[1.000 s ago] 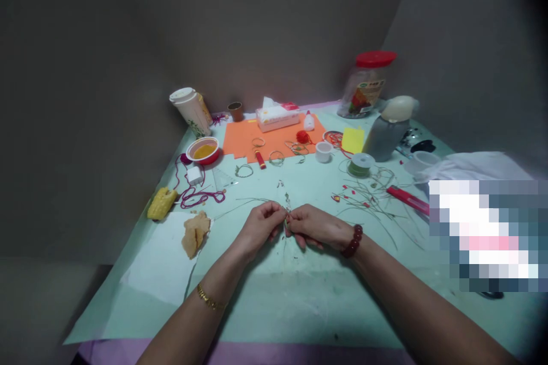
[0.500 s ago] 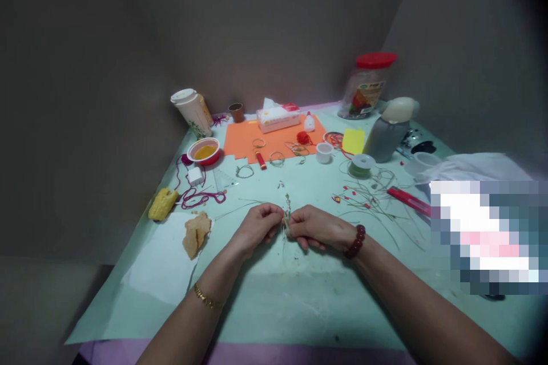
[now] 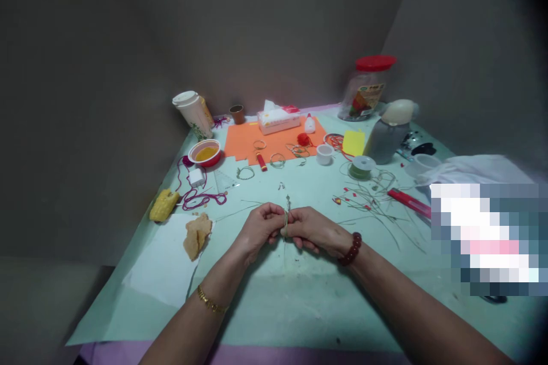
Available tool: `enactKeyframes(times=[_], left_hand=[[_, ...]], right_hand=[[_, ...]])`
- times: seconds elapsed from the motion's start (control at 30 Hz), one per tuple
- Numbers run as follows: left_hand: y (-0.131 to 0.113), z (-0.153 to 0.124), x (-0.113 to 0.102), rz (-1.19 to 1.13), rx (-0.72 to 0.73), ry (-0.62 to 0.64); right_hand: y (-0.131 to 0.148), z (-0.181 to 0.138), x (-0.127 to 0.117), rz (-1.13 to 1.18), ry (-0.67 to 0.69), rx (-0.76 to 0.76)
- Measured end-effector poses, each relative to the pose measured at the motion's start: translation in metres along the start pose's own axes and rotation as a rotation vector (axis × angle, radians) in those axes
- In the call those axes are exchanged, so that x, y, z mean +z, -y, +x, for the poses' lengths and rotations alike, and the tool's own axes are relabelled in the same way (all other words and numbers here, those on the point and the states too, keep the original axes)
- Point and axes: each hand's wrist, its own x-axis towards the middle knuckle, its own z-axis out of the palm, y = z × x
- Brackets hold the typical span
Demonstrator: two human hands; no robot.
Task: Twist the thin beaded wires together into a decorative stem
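My left hand and my right hand meet at the middle of the table, both closed in a pinch. Between them they hold a slim bundle of thin green cords, standing roughly upright. Small pale, knobbly bits show at its top end; what they are is too small to tell. A loose strand trails from the fingers to the left, and thin ends hang below. The fingertips partly hide the bundle.
Green cord scraps, a spool and a red cutter lie to the right. Behind are an orange sheet with cord loops, and a tissue box. Purple cord, a yellow corn-shaped piece and white paper lie left.
The right fingers have shifted slightly left, closer to the left hand, around the cord bundle. Both hands keep their hold; the whole view has dropped by a few pixels.
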Motion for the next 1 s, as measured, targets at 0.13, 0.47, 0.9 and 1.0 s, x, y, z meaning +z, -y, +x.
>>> enactKeyframes(times=[0.13, 0.47, 0.9, 1.0], left_hand=[[-0.001, -0.001, 0.000, -0.009, -0.003, 0.000], [-0.002, -0.002, -0.003, -0.126, -0.051, -0.003], [0.005, 0.002, 0.003, -0.085, 0.063, -0.158], [0.005, 0.001, 0.003, -0.121, 0.070, -0.162]], right_hand=[[0.001, -0.001, 0.004, 0.011, -0.020, 0.003], [-0.002, -0.003, 0.005, -0.094, -0.171, -0.015], [0.001, -0.002, 0.011, -0.232, -0.413, -0.192], [-0.002, 0.000, 0.013, -0.205, -0.443, -0.207]])
